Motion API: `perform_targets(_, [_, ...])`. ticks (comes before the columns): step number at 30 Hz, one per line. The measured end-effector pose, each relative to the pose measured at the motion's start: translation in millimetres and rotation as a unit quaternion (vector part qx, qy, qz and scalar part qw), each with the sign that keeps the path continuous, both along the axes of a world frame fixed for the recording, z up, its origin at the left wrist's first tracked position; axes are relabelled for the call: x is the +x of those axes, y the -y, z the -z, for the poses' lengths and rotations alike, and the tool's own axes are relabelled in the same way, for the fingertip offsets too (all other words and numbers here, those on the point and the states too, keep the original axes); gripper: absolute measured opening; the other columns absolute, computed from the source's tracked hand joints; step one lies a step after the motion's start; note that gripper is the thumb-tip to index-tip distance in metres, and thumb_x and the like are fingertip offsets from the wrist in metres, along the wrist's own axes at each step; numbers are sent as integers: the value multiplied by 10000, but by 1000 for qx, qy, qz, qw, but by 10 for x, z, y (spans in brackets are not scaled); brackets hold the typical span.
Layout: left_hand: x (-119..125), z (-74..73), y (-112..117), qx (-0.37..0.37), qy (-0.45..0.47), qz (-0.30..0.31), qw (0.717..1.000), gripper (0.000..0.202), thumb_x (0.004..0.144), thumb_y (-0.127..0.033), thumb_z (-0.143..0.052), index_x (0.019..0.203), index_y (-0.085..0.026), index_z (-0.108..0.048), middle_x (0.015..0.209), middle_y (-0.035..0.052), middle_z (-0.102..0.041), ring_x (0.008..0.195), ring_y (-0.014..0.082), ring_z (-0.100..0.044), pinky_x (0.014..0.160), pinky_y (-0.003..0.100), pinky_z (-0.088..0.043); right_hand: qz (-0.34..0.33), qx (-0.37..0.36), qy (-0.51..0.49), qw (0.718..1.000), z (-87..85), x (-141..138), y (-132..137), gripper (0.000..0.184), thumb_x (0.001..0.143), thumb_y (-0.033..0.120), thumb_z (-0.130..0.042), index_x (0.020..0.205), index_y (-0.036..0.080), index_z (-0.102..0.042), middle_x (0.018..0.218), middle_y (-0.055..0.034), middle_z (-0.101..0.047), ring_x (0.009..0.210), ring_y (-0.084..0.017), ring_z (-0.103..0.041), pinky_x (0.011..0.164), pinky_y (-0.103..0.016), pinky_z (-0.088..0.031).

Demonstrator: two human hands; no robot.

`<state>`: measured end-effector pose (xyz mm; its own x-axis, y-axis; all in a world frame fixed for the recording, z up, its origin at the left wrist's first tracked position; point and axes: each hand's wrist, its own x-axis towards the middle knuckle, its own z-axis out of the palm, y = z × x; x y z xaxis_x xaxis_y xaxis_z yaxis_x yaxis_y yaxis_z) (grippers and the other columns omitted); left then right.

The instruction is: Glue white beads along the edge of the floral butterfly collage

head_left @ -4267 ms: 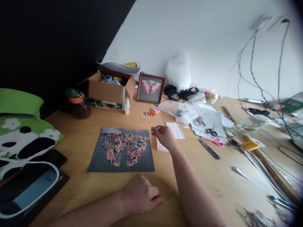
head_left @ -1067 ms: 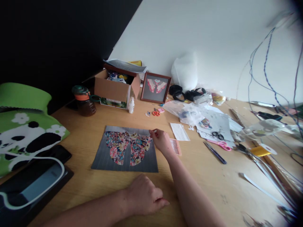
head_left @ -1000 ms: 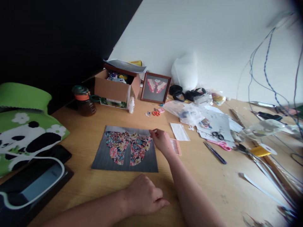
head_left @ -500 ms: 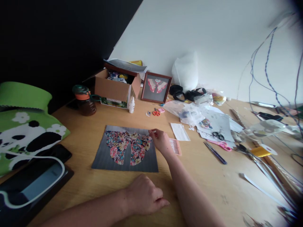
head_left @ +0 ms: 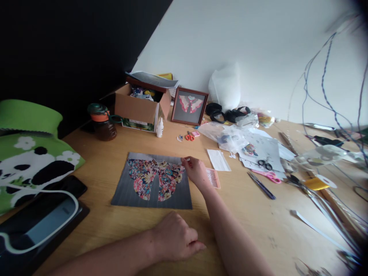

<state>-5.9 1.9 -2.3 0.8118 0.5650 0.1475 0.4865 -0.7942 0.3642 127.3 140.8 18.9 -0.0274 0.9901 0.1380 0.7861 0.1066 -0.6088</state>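
A dark grey sheet (head_left: pixel 122 193) lies flat on the desk in front of me, with a floral fabric cutout (head_left: pixel 140 184) shaped like a split collar on it. Small pearly and gold beads (head_left: pixel 162 164) line the cutout's upper middle edge. My right hand (head_left: pixel 196 170) is over the sheet's top right corner, thumb and fingers pinched at the cutout's right tip; whatever they pinch is too small to make out. Below the sheet, my left hand (head_left: pixel 176 237) rests on the desk in a loose fist, nothing visible in it.
A pink-edged tray (head_left: pixel 217 182) lies beside my right wrist. Behind are a white bottle (head_left: pixel 160 128), orange scissors (head_left: pixel 189 137), a cardboard box (head_left: pixel 135 109) and a framed collar piece (head_left: pixel 181 111). Rightward lie tweezers (head_left: pixel 262 186), pink scissors (head_left: pixel 270 175) and yellow ribbon (head_left: pixel 315 184).
My right hand has shifted very slightly, still pinched at the cutout's right tip. My left hand and the sheet look the same.
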Motion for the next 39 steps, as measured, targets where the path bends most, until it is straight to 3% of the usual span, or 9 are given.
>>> perform_targets(22, [9, -54, -10, -14, -27, 4, 1000, 376, 912, -457, -588, 649, -200, -665, 564, 9, -667, 527, 192, -650, 470, 286, -295, 3, 5, -5, 1000, -13, 5, 7, 290, 926, 366, -495, 875, 174, -707, 757, -74, -730, 697, -201, -677, 593, -236, -405])
perform_targets(29, [-5, 39, 12, -2, 65, -7, 998, 383, 919, -396, -581, 600, -185, -595, 517, -12, -608, 487, 150, -595, 502, 270, -358, 17, 15, -22, 1000, -34, 7, 12, 294, 927, 379, -499, 850, 174, -695, 768, -76, -733, 680, -195, -672, 577, -234, -386])
perform_targets(34, [-7, -8, -5, 29, 204, -83, 975, 316, 948, -260, -484, 663, -167, -582, 647, 11, -596, 634, 156, -571, 623, 288, -453, 12, 19, -12, 1000, -31, -2, 16, 302, 923, 376, -498, 822, 171, -695, 706, -73, -711, 677, -207, -667, 587, -242, -379])
perform_targets(39, [-15, -76, -47, 30, 227, -102, 968, 81, 879, -181, -596, 812, -163, -639, 1014, 53, -633, 1037, 232, -529, 975, 405, -453, 2, 19, -14, 1000, -17, -17, 19, 305, 922, 377, -495, 826, 170, -698, 706, -75, -713, 685, -211, -671, 591, -245, -380])
